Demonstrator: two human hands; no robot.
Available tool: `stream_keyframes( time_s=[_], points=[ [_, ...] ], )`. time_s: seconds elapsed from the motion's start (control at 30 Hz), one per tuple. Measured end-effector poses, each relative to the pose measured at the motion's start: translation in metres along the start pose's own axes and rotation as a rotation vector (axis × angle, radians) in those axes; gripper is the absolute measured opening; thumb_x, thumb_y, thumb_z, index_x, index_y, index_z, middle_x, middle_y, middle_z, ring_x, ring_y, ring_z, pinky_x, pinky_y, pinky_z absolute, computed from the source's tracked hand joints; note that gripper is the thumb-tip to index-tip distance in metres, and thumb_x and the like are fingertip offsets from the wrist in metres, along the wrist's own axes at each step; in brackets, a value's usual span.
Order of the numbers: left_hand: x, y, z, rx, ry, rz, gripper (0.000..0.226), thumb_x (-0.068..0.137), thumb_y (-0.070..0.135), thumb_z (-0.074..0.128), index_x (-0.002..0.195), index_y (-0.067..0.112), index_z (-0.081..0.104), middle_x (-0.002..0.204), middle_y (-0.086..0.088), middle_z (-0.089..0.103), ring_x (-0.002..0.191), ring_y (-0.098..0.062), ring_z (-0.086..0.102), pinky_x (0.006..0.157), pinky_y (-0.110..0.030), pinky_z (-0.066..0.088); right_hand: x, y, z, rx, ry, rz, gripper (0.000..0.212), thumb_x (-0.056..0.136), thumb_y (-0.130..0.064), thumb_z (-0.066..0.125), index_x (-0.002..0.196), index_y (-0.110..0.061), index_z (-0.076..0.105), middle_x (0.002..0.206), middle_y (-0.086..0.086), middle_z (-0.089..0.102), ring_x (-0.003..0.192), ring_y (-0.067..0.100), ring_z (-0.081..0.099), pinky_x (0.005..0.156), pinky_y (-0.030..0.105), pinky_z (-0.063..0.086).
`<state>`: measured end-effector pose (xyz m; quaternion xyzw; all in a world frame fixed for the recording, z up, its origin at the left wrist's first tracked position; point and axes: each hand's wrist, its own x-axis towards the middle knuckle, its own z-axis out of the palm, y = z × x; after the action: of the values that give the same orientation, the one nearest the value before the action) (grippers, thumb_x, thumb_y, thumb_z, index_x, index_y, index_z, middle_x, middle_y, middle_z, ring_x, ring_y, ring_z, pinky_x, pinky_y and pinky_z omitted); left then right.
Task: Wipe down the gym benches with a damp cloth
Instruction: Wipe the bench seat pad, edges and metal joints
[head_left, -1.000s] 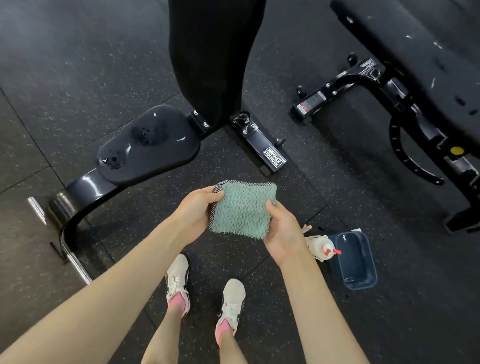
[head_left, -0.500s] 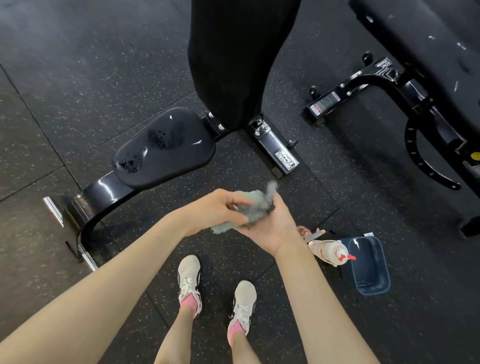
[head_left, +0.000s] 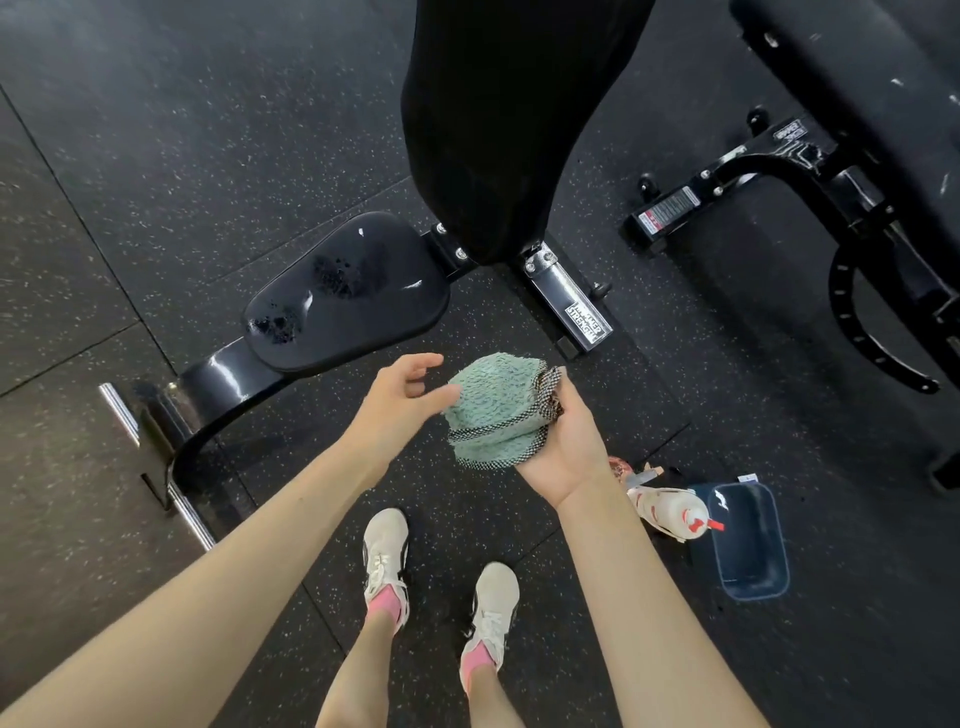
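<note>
2 benches: the near bench (head_left: 343, 296) has a flat black seat pad with 2 dull speckled patches and a raised back pad; the second bench (head_left: 852, 88) stands well apart at the upper right.
1 cloth: the cloth (head_left: 493, 410) is green with a dark checked edge, bunched into a rounded wad, held in the air in front of the near bench's seat and not touching it.
2 hands: the right hand (head_left: 566, 447) is turned palm up under the cloth, with its fingers curled up round the cloth's right side. The left hand (head_left: 400, 400) is just beside the cloth's left edge, fingers loose and spread, gripping nothing. I cannot tell whether its thumb touches the cloth.
1 tub: a blue tub (head_left: 719, 551) sits on the floor (head_left: 156, 156) to the person's right. I cannot make out anything in it.
1 bottle: a white bottle (head_left: 670, 512) with a red nozzle lies on its side against the tub's left wall, outside it.
2 shoes: a left shoe (head_left: 384, 556) and a right shoe (head_left: 493, 597), both pale, stand on the floor below the hands.
</note>
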<state>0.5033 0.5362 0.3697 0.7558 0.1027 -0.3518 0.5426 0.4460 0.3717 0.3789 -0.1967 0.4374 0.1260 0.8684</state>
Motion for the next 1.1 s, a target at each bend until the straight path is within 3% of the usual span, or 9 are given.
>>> stream_keyframes(
  time_s=[0.13, 0.27, 0.33, 0.47, 0.6, 0.73, 0.87, 0.97, 1.1],
  points=[
    [-0.016, 0.002, 0.013, 0.286, -0.147, 0.314, 0.040, 0.073, 0.031, 0.080, 0.108, 0.035, 0.061, 0.123, 0.008, 0.036, 0.118, -0.005, 0.028, 0.092, 0.000, 0.021, 0.003, 0.002, 0.004, 0.013, 0.025, 0.000, 0.062, 0.100, -0.053, 0.032, 0.126, -0.001, 0.056, 0.121, 0.025, 0.063, 0.111, 0.039, 0.060, 0.088, 0.052, 0.049],
    [-0.013, 0.000, 0.022, 0.434, -0.104, 0.417, 0.017, 0.078, 0.018, 0.076, 0.091, 0.023, 0.066, 0.115, 0.004, 0.050, 0.105, -0.009, 0.036, 0.086, -0.001, 0.026, 0.003, 0.001, 0.003, 0.002, -0.001, 0.005, 0.066, 0.099, -0.056, 0.031, 0.124, 0.000, 0.056, 0.115, 0.025, 0.066, 0.105, 0.036, 0.063, 0.085, 0.050, 0.050],
    [-0.010, 0.003, 0.021, 0.374, -0.085, 0.394, 0.010, 0.083, 0.016, 0.071, 0.086, 0.021, 0.063, 0.109, 0.004, 0.057, 0.101, -0.010, 0.043, 0.085, -0.001, 0.027, 0.003, 0.000, 0.001, -0.024, -0.003, 0.015, 0.069, 0.098, -0.059, 0.030, 0.121, 0.001, 0.057, 0.114, 0.027, 0.065, 0.106, 0.039, 0.062, 0.090, 0.052, 0.048],
    [0.000, 0.013, 0.006, 0.024, -0.050, 0.195, 0.009, 0.088, 0.020, 0.063, 0.081, 0.018, 0.057, 0.083, -0.006, 0.058, 0.077, -0.020, 0.051, 0.077, -0.036, 0.043, 0.004, -0.001, -0.006, -0.145, 0.006, 0.002, 0.054, 0.101, -0.045, 0.038, 0.130, -0.002, 0.053, 0.126, 0.025, 0.060, 0.114, 0.035, 0.060, 0.093, 0.049, 0.050],
    [0.010, 0.029, -0.015, -0.273, 0.053, 0.074, 0.015, 0.089, 0.015, 0.058, 0.078, 0.014, 0.047, 0.083, -0.009, 0.046, 0.078, -0.019, 0.046, 0.075, -0.035, 0.039, 0.007, 0.004, -0.021, -0.429, 0.248, -0.030, 0.031, 0.092, 0.004, 0.054, 0.123, 0.000, 0.058, 0.116, 0.018, 0.067, 0.101, 0.030, 0.066, 0.081, 0.045, 0.056],
    [0.015, 0.035, -0.030, -0.231, 0.090, 0.023, 0.023, 0.078, 0.021, 0.063, 0.064, 0.023, 0.044, 0.078, -0.007, 0.043, 0.072, -0.020, 0.042, 0.070, -0.035, 0.032, 0.005, 0.011, -0.027, -0.628, 0.366, -0.055, 0.039, 0.093, 0.000, 0.054, 0.131, -0.007, 0.054, 0.126, 0.012, 0.062, 0.103, 0.021, 0.063, 0.083, 0.034, 0.053],
    [0.006, 0.039, -0.025, -0.260, -0.113, 0.039, 0.023, 0.080, 0.012, 0.061, 0.064, 0.021, 0.047, 0.083, -0.011, 0.052, 0.081, -0.024, 0.056, 0.069, -0.035, 0.039, 0.001, 0.017, -0.023, -0.678, 0.396, 0.054, 0.041, 0.099, -0.026, 0.052, 0.135, -0.005, 0.049, 0.136, 0.017, 0.051, 0.116, 0.025, 0.053, 0.102, 0.040, 0.041],
    [-0.008, 0.040, -0.016, -0.252, -0.359, 0.048, 0.021, 0.074, 0.011, 0.061, 0.065, 0.018, 0.043, 0.084, -0.013, 0.050, 0.088, -0.025, 0.058, 0.069, -0.031, 0.044, 0.002, 0.022, -0.017, -0.380, 0.235, 0.225, 0.068, 0.099, -0.053, 0.037, 0.134, 0.005, 0.044, 0.137, 0.030, 0.044, 0.126, 0.042, 0.048, 0.101, 0.053, 0.041],
    [-0.024, 0.035, -0.020, -0.264, -0.810, -0.012, 0.020, 0.075, 0.009, 0.063, 0.066, 0.017, 0.047, 0.095, -0.012, 0.054, 0.097, -0.026, 0.057, 0.074, -0.031, 0.047, 0.004, 0.028, -0.012, -0.065, 0.006, 0.243, 0.078, 0.098, -0.064, 0.020, 0.120, 0.003, 0.052, 0.122, 0.029, 0.058, 0.114, 0.041, 0.056, 0.094, 0.055, 0.046]
  ],
)
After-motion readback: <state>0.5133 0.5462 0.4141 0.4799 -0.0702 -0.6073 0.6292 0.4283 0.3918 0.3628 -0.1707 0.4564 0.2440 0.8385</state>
